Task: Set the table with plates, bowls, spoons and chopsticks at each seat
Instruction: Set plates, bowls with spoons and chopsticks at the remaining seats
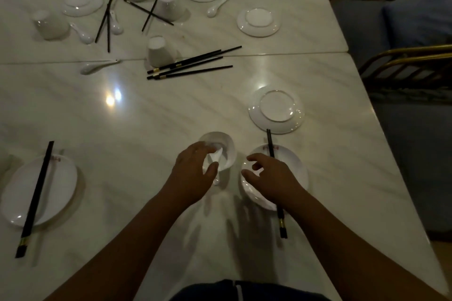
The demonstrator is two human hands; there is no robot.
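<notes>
A small white bowl (226,146) stands upright near the table's front with a white spoon (215,157) lying in it, its handle toward me. My left hand (190,173) curls over the bowl's near rim and grips the spoon. To the right lies a white plate (297,166) with a pair of black chopsticks (271,144) across it. My right hand (271,178) hovers over this plate, fingers apart, holding nothing. At the front left another plate (22,193) carries chopsticks (36,198).
An upside-down plate (276,110) lies behind the right plate. Further back are several loose black chopsticks (190,65), overturned cups (159,52), upside-down plates (258,22) and spoons (93,68). The table's right edge (381,129) borders dark chairs.
</notes>
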